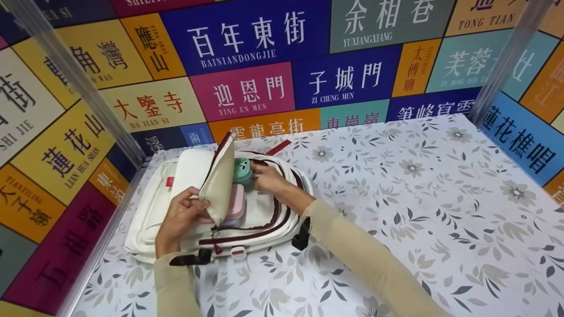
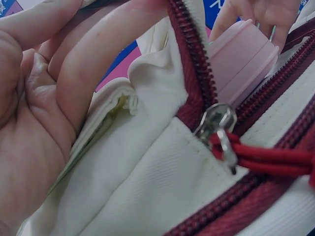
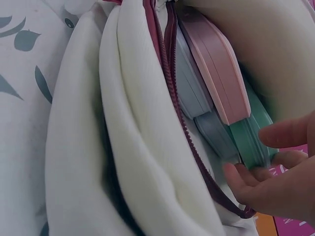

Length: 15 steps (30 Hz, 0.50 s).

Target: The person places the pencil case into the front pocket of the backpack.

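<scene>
A white backpack point(image 1: 150, 220) with maroon zippers lies flat on the floral tablecloth point(image 1: 396, 198). My left hand point(image 1: 180, 218) grips its front flap point(image 1: 220, 185) and holds it lifted, thumb and fingers point(image 2: 74, 73) curled round the cloth edge point(image 2: 157, 98). My right hand point(image 1: 266, 178) reaches into the open compartment, and its fingers point(image 3: 256, 184) pinch a green container point(image 1: 242, 171) point(image 3: 251, 135). A pink box point(image 1: 235, 204) point(image 3: 216, 69) point(image 2: 241, 59) stands on edge inside, beside a grey-blue box point(image 3: 192, 88). A metal zipper pull point(image 2: 216, 123) with a red cord point(image 2: 275, 160) hangs near the opening.
Walls of coloured sign panels point(image 1: 246, 88) enclose the table on the left, back and right, with metal posts point(image 1: 75, 83) at the corners. The backpack lies in the left rear corner. Black strap buckles point(image 1: 302, 237) lie at its near edge.
</scene>
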### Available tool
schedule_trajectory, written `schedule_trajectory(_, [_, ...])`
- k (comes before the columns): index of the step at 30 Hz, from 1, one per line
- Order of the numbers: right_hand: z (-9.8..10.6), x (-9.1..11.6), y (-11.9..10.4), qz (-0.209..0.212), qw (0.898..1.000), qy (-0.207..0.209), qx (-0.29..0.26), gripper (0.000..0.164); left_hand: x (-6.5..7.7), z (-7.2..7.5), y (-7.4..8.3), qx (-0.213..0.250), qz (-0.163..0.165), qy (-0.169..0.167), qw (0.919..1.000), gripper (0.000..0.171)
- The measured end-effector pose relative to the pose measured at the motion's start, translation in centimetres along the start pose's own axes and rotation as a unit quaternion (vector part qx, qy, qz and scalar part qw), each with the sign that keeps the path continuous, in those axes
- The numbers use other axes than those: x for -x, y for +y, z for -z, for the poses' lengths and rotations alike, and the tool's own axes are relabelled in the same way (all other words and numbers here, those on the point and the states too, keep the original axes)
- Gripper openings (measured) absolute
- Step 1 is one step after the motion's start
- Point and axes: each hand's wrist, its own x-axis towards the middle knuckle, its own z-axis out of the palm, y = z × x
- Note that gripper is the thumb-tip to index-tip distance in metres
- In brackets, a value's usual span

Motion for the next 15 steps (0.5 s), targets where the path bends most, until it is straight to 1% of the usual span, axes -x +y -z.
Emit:
schedule_trajectory(3, [-0.10,-0.03,-0.07,0.000,1.000,-0.006,0.007,0.091,-0.04,0.02,0.00,0.006,-0.003,-0.006,1.0000,0.035])
schedule_trajectory(9, [-0.11,-0.06,-0.11,-0.003,1.000,-0.010,0.013,0.090,-0.09,0.06,-0.08,0.009,-0.005,-0.006,0.9999,0.035])
schedule_trajectory(12, [0.03,-0.04,0.01,-0.003,1.000,-0.015,0.014,0.092,-0.02,0.09,-0.05,0.008,-0.008,-0.013,0.9999,0.036])
schedule_trajectory(15, [0.27,-0.03,0.23,-0.013,0.999,-0.029,0.002,0.096,0.20,0.12,0.01,0.008,-0.013,-0.022,0.9996,0.038])
